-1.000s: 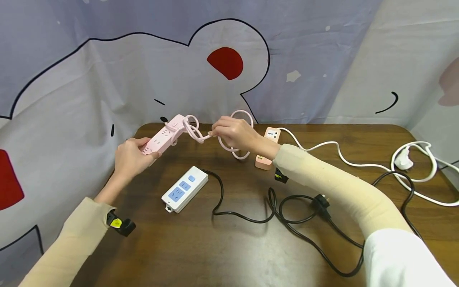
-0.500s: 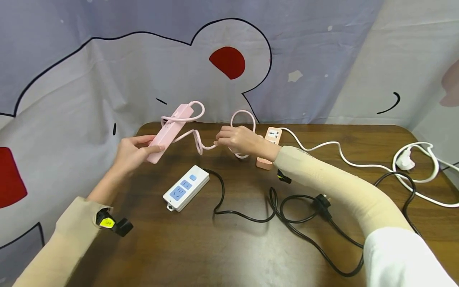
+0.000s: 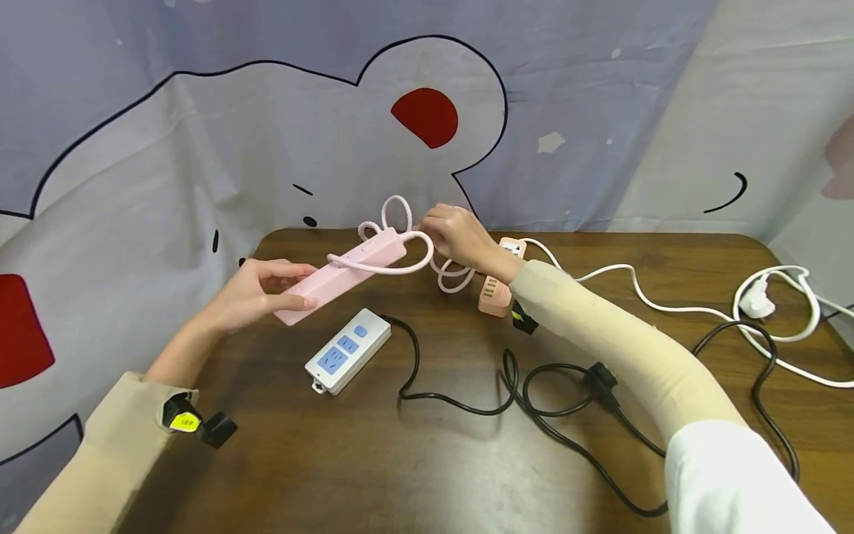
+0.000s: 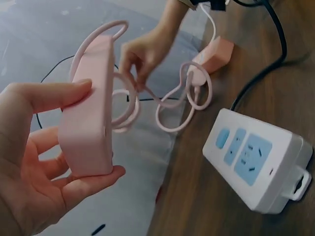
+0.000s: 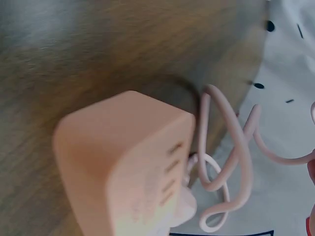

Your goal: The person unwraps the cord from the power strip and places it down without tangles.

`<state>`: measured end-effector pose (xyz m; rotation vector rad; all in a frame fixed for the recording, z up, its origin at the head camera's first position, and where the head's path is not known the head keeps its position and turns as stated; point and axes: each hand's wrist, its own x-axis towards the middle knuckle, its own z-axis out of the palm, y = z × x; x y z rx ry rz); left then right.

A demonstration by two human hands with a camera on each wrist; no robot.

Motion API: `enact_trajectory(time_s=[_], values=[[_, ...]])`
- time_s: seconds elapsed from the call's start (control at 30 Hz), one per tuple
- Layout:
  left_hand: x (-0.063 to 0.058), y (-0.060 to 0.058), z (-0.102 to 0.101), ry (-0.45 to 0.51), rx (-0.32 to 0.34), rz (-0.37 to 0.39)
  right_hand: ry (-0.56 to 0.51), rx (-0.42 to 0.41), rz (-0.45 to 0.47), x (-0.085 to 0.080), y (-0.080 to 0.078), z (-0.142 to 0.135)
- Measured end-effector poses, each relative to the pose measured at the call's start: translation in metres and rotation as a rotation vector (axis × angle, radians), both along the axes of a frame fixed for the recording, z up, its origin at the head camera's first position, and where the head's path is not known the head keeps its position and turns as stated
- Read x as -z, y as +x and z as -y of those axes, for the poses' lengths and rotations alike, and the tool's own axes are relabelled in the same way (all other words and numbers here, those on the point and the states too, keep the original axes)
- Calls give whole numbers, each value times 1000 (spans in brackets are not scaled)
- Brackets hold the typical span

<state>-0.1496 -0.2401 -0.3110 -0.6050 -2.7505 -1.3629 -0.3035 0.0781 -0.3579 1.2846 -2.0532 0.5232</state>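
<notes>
My left hand (image 3: 250, 293) holds the near end of a pink power strip (image 3: 353, 271) above the table, thumb on one side and fingers on the other. In the left wrist view the strip (image 4: 91, 128) shows a plain side, its sockets hidden. A loop of its pink cord (image 3: 400, 268) crosses over the strip, and more loops hang beyond it. My right hand (image 3: 460, 233) pinches that cord just past the strip's far end. Its fingers barely show at the right edge of the right wrist view, where the cord (image 5: 241, 152) hangs in loose bends.
Below lies a white power strip (image 3: 348, 352) with blue sockets; its black cord (image 3: 460, 406) and black plug (image 3: 600, 382) trail right. A peach power strip (image 3: 494, 297) sits under my right wrist. A white cord (image 3: 654, 302) and white plug (image 3: 757, 297) lie far right. Behind hangs a curtain (image 3: 280, 141).
The left hand has turned the pink power strip over, its sockets now out of sight, and swung its far end rightward. My right hand has shifted slightly right and up with the cord.
</notes>
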Motion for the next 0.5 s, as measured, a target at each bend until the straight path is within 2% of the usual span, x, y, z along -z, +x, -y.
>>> enact_trajectory(time_s=[0.1,0.23,0.4,0.5], values=[[0,-2,0,-129,21,-117,-82,22,39,-6,-4,0],[0,-4,-2,-324,-6,-249,-169,53,75,-15,-8,-3],[6,-6,-3,-511,-49,-327,-258,67,99,-25,-6,-5],[11,-8,1,-560,-102,-340,-288,69,109,-32,-2,-6]])
